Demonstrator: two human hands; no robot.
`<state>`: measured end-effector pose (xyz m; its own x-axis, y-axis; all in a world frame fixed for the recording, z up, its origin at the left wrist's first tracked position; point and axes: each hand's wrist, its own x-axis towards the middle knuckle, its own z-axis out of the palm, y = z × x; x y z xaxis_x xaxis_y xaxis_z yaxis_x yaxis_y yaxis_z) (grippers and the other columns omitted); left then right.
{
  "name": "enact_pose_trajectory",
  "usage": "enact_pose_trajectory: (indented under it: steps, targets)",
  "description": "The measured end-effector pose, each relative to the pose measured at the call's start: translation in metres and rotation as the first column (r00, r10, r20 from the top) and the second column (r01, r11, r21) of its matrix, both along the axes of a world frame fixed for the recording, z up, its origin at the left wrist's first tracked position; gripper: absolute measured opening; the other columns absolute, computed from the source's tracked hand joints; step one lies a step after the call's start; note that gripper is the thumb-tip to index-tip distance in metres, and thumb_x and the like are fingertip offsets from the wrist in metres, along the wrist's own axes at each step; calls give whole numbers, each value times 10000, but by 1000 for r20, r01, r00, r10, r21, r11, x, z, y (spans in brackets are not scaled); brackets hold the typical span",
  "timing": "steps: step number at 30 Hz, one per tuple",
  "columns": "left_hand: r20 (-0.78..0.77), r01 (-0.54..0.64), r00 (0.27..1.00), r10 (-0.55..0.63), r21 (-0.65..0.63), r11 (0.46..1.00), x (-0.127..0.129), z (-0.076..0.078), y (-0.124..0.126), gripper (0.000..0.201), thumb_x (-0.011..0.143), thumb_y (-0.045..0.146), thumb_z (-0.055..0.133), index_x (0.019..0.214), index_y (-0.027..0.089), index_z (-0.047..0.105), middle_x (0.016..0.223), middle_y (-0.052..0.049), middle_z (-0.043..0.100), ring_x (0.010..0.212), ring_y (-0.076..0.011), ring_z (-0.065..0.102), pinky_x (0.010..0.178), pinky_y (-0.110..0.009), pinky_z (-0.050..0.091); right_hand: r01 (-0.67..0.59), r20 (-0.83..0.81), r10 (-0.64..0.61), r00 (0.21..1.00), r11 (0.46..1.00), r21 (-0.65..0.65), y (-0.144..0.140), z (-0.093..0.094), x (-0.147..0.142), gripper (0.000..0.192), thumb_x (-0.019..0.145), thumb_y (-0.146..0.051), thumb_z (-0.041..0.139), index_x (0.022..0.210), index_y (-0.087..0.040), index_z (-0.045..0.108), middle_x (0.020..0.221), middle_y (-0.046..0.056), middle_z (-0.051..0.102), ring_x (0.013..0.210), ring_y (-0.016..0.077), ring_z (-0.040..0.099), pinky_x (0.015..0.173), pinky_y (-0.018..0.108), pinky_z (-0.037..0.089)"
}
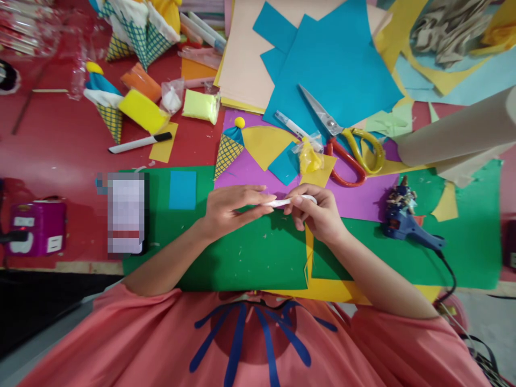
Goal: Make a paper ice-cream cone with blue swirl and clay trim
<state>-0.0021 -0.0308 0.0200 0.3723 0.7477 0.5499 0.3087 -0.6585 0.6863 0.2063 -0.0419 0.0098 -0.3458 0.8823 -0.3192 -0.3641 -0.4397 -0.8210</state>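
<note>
Both my hands meet over the green paper sheet (250, 258) near the table's front. Between them is a thin white roll of clay-like material (282, 202). My left hand (229, 210) presses its fingers on the roll's left end. My right hand (316, 212) pinches the right end with fingers curled. Just beyond the hands lies a purple sheet (250, 172) with a small cone of checked paper topped by a yellow ball (229, 148) and a yellow paper wedge (266, 144).
Scissors with red and yellow handles (346, 148) lie on blue paper (334, 64). A blue glue gun (403, 220) rests at right, its cord running off the edge. A marker (139, 143), clay packets, finished cones (105, 105) and a purple device (36, 226) occupy the left.
</note>
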Motion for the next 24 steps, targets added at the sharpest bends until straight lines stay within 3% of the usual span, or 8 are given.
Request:
enact_pose_trajectory:
  steps: [2, 4, 9, 13, 17, 19, 24]
  targets:
    - [33, 28, 999, -25, -82, 996, 0, -1, 0, 502, 767, 340, 765, 1237, 222, 633, 904, -21, 787, 794, -135, 756, 773, -189, 612, 4, 1, -4, 1000, 1000, -3, 0, 0, 0, 190, 775, -336, 757, 762, -161, 684, 626, -27, 721, 331, 44, 560, 304, 113, 410]
    - [4, 26, 1000, -26, -109, 994, 2, -1, 0, 562, 753, 375, 772, 1266, 210, 612, 918, -30, 786, 781, -137, 755, 775, -195, 612, 1, 5, -1, 1000, 1000, -4, 0, -1, -1, 197, 775, -345, 758, 769, -163, 685, 628, -28, 720, 331, 43, 559, 304, 114, 410]
    - [-102, -25, 994, 31, 54, 998, 7, 0, 0, 175, 828, 224, 705, 1000, 193, 716, 912, -10, 787, 840, -113, 752, 808, -145, 584, -40, 30, 39, 999, 999, 11, 0, -1, -2, 218, 790, -369, 746, 821, -159, 692, 642, -26, 714, 344, 36, 562, 301, 108, 388]
    - [-102, -51, 993, 57, 63, 997, 6, -1, 0, 107, 845, 188, 679, 939, 208, 728, 878, 18, 787, 826, -102, 752, 799, -140, 584, -34, 62, 32, 998, 999, 24, 0, 0, -2, 268, 761, -325, 781, 961, -181, 675, 639, -45, 703, 357, 46, 572, 309, 118, 405]
    - [-90, -45, 995, 43, -26, 999, 4, -2, 0, 418, 786, 301, 748, 1182, 197, 666, 993, -33, 778, 862, -123, 749, 817, -154, 579, -1, 54, 0, 999, 1000, 27, -1, 1, -2, 191, 767, -290, 779, 874, -176, 669, 678, -39, 718, 355, 33, 563, 305, 113, 399]
    - [-125, -48, 991, 48, 4, 999, 5, -3, -1, 504, 780, 299, 756, 1255, 200, 619, 1029, -38, 772, 881, -122, 745, 834, -159, 574, 2, 57, -3, 998, 1000, 25, -1, 2, -2, 184, 777, -298, 770, 862, -173, 667, 693, -32, 725, 356, 31, 562, 306, 115, 399]
    - [-244, -71, 962, 126, 223, 972, 6, -6, -1, 168, 844, 216, 687, 1007, 179, 702, 904, -7, 786, 853, -117, 750, 840, -164, 572, -34, 89, 32, 996, 999, 13, 0, 3, -3, 208, 790, -321, 755, 877, -159, 657, 690, -20, 729, 364, 38, 567, 321, 127, 414]
